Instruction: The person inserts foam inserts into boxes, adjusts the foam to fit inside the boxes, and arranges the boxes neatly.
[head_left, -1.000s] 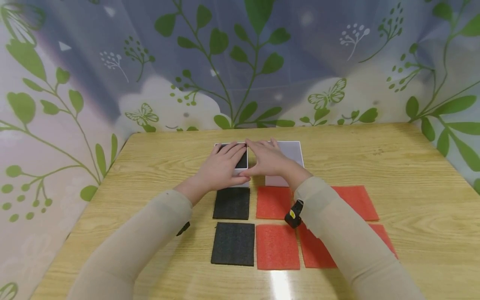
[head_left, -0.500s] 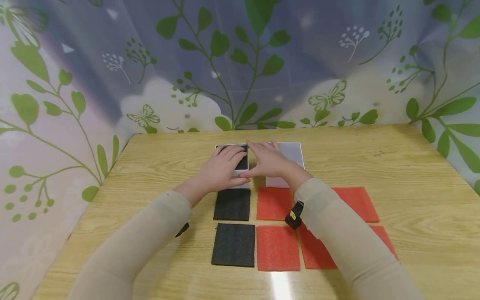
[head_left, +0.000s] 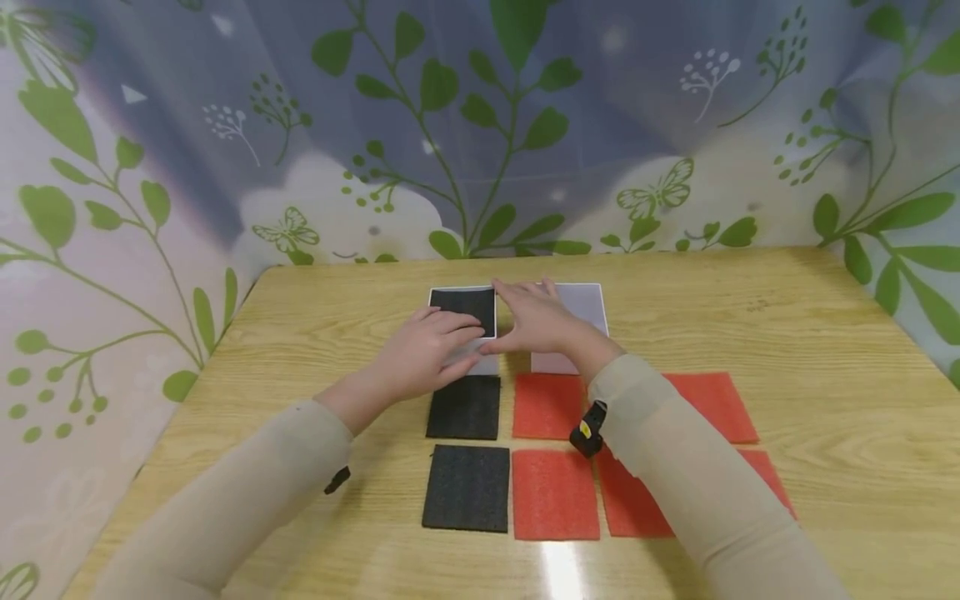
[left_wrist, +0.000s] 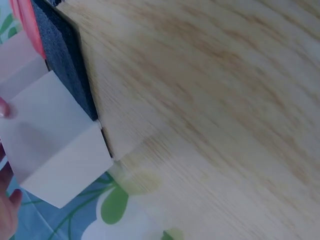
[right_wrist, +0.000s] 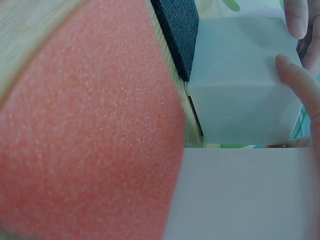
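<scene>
A white box point(head_left: 487, 363) stands at the middle of the table with a black foam square point(head_left: 467, 300) inside it. My right hand point(head_left: 534, 319) holds the box's right side, thumb at the near corner and fingers at the far one. That thumb lies against the white near wall point(right_wrist: 245, 112) in the right wrist view. Loosely bent, the fingers of my left hand point(head_left: 422, 354) lie over the box's near edge; whether they touch the foam I cannot tell. Beside it is a second white box point(head_left: 587, 307), partly behind my right hand, with a pale inside.
Two black foam squares point(head_left: 465, 489) lie in a column before the left box. Several red foam squares point(head_left: 555, 496) lie to their right, some partly under my right forearm. A patterned curtain point(head_left: 480, 125) hangs behind the wooden table point(head_left: 315, 317).
My left hand has drawn back toward me and to the left, uncovering more of the black foam in the box. My right hand stays where it was.
</scene>
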